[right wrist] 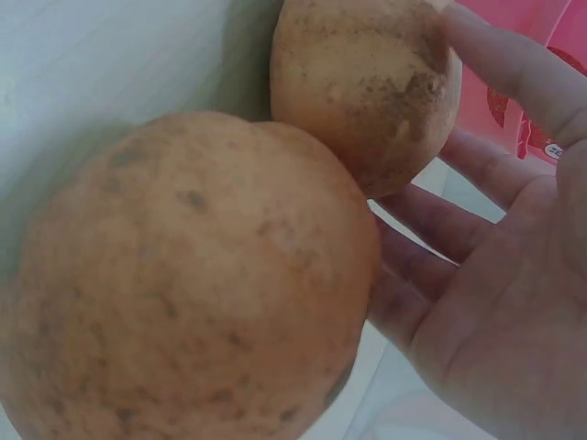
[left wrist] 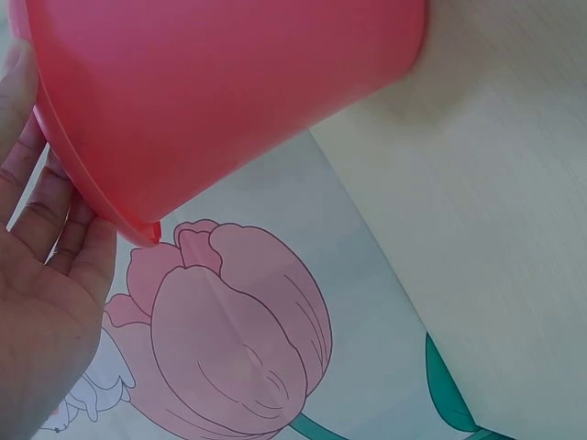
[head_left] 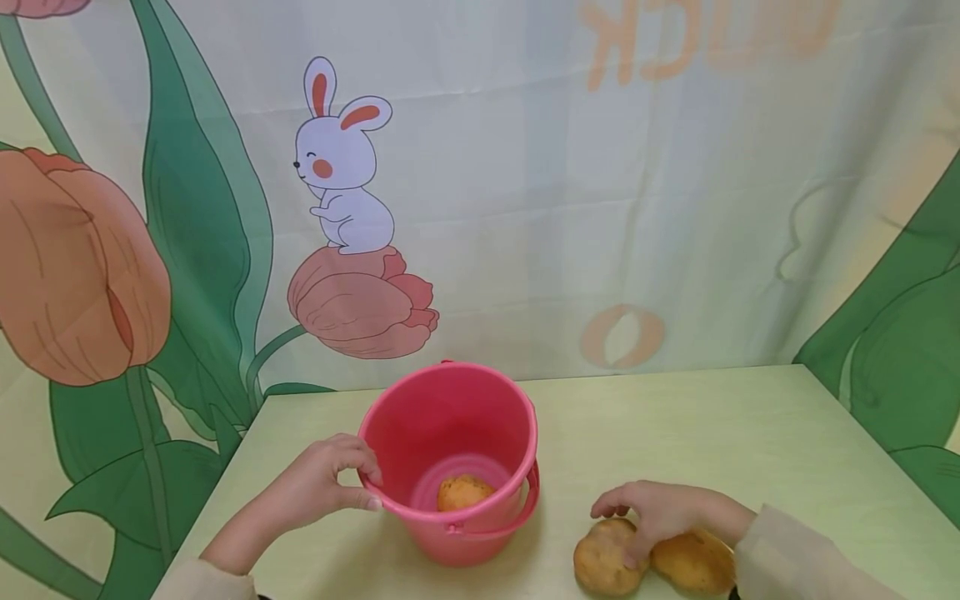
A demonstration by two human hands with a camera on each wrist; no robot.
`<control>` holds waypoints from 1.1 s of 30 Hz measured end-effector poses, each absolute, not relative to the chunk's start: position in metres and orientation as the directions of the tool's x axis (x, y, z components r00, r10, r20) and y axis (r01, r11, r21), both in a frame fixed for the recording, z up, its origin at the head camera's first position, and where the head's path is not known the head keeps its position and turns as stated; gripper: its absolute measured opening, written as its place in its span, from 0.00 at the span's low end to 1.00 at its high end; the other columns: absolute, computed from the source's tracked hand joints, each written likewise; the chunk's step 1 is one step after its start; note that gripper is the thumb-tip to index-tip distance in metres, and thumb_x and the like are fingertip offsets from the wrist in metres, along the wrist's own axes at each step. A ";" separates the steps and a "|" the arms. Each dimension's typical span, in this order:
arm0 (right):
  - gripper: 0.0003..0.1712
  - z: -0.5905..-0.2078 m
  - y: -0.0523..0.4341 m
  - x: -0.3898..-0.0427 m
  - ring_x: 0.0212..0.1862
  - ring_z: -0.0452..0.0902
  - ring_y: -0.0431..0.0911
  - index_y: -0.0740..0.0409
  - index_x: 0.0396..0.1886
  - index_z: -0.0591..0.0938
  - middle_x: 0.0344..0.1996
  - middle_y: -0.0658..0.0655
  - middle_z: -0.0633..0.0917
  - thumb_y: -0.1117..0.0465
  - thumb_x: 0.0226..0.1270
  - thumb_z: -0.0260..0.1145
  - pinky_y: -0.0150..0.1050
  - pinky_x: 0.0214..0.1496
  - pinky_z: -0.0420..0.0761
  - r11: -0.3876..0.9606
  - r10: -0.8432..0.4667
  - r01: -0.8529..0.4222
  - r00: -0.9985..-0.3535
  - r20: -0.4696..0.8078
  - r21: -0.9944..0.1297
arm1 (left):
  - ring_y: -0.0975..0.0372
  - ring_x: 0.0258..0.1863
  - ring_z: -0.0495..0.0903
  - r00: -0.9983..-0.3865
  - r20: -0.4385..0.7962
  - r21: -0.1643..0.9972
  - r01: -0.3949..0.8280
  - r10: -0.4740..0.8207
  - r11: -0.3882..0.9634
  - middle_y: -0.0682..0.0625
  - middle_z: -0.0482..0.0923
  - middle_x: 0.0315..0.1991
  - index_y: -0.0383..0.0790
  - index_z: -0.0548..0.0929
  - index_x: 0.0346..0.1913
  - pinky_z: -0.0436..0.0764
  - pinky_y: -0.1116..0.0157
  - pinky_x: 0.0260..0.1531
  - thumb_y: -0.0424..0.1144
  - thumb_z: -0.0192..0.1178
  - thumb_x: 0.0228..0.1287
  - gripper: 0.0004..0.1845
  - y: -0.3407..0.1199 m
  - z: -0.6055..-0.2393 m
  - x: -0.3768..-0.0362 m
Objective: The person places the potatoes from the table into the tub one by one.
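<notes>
Only the head view shows 1 potato (head_left: 465, 492) inside the bucket (head_left: 450, 433) the left hand (head_left: 330, 483) grips.

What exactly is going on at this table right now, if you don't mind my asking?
A person's left hand grips the rim of a pink bucket that has one potato inside. The right hand rests on the nearer of two potatoes lying side by side on the pale green table.

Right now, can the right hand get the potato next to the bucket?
Probably yes. The right hand already rests over the left potato, fingers draped on it, and nothing lies between. The second potato sits beside it; the pink bucket stands clear.
</notes>
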State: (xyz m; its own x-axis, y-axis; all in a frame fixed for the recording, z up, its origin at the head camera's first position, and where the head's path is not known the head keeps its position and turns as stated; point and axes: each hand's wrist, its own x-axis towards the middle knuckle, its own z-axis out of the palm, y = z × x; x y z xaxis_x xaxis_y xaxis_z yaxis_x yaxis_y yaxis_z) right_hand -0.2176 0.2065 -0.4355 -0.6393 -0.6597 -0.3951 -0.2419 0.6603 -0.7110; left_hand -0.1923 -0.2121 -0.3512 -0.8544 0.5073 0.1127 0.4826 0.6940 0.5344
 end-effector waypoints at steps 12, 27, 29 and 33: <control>0.32 -0.436 0.209 -0.215 0.43 0.68 0.43 0.54 0.50 0.74 0.42 0.48 0.75 0.65 0.39 0.72 0.41 0.49 0.68 0.673 -0.654 -0.236 -0.632 -0.415 -0.701 | 0.64 0.39 0.71 -0.851 0.124 0.536 0.490 0.511 0.687 0.62 0.75 0.30 0.54 0.80 0.25 0.77 0.71 0.35 0.52 0.67 0.39 0.11 -0.212 -0.352 -0.192; 0.29 -0.440 0.210 -0.216 0.40 0.67 0.41 0.51 0.47 0.75 0.40 0.45 0.76 0.63 0.39 0.72 0.37 0.46 0.68 0.644 -0.678 -0.263 -0.631 -0.377 -0.718 | 0.66 0.38 0.71 -0.852 0.119 0.544 0.486 0.511 0.684 0.62 0.75 0.30 0.54 0.79 0.25 0.76 0.71 0.34 0.52 0.67 0.39 0.11 -0.211 -0.350 -0.191; 0.27 -0.440 0.209 -0.216 0.39 0.68 0.41 0.49 0.45 0.76 0.38 0.45 0.77 0.63 0.40 0.72 0.37 0.44 0.68 0.644 -0.676 -0.263 -0.636 -0.373 -0.718 | 0.66 0.38 0.71 -0.852 0.114 0.541 0.485 0.511 0.687 0.62 0.75 0.30 0.53 0.80 0.25 0.76 0.71 0.34 0.52 0.67 0.39 0.11 -0.211 -0.350 -0.191; 0.24 -0.438 0.207 -0.219 0.38 0.69 0.41 0.48 0.43 0.76 0.36 0.45 0.77 0.62 0.42 0.71 0.35 0.42 0.69 0.636 -0.682 -0.265 -0.632 -0.368 -0.725 | 0.65 0.38 0.71 -0.852 0.111 0.534 0.486 0.512 0.692 0.63 0.75 0.29 0.52 0.80 0.26 0.76 0.71 0.35 0.52 0.67 0.40 0.12 -0.211 -0.349 -0.191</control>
